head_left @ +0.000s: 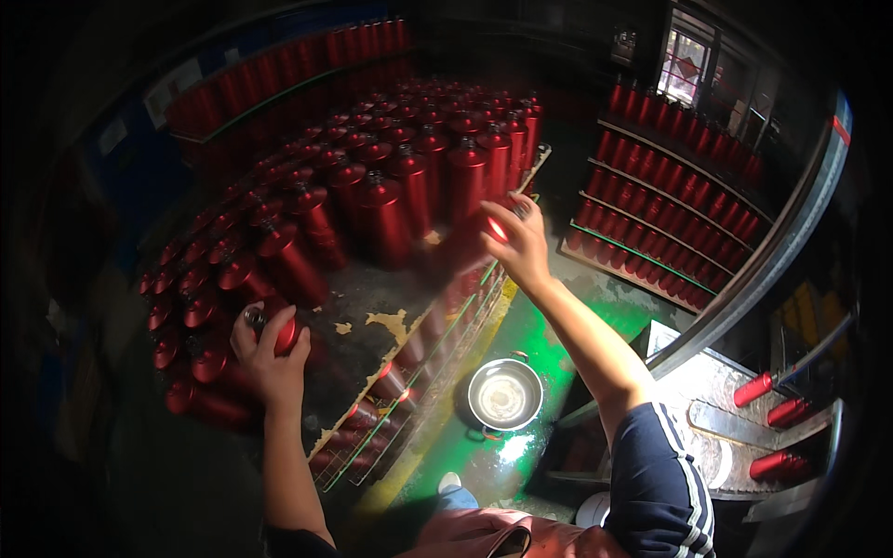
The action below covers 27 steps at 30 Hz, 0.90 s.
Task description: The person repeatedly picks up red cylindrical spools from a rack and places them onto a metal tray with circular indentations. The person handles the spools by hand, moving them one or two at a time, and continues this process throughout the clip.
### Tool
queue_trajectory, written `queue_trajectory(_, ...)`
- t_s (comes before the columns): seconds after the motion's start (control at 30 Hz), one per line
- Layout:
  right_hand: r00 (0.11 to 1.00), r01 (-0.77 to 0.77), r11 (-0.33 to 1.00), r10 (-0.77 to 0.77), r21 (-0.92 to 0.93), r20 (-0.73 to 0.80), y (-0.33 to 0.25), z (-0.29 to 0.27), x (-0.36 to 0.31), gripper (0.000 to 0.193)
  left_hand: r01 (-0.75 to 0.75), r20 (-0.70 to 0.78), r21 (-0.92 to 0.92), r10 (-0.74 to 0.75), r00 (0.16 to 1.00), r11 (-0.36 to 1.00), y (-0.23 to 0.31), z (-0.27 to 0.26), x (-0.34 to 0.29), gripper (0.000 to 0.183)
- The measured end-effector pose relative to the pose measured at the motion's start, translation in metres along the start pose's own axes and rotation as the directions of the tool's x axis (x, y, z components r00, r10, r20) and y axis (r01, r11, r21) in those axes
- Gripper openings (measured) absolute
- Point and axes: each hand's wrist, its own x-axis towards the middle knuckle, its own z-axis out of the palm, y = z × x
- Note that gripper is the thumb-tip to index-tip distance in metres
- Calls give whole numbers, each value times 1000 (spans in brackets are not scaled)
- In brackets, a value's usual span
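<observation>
Two hands (270, 358) (524, 249) each hold one red bottle (287, 338) (456, 251).

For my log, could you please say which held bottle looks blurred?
The red bottle in the right hand, body smeared; the bottle in the left hand looks sharper.

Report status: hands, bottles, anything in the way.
Left hand gripping a red bottle. Right hand holding another bottle, tilted, motion-blurred. Packed bottles crowd the table beyond, possibly tight for the left hand.

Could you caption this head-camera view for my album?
One red bottle in the left hand, another in the right hand, at a worn tabletop crowded with red bottles.
</observation>
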Motion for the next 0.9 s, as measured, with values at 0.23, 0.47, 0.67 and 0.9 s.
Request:
queue_trajectory(0.23, 845, -519, 733, 519, 439, 132, -45, -284, -267, 53, 343, 442, -667, -20, 897, 661, 133, -1, -88, 46)
queue_trajectory(0.47, 198, -775, 127, 979, 619, 47, -89, -503, -565, 45, 985, 930, -166, 327, 169, -37, 354, 82, -303, 62)
queue_trajectory(0.67, -96, -382, -183, 983, 906, 158, -108, -581, -722, 48, 756, 572, 626, 545, -613, 194, 538, 108, -485, 47)
queue_trajectory(0.9, 217, 7, -203, 956, 979, 196, -100, -621, -776, 39, 719, 321, 72, 666, -673, 692, 663, 105, -597, 21)
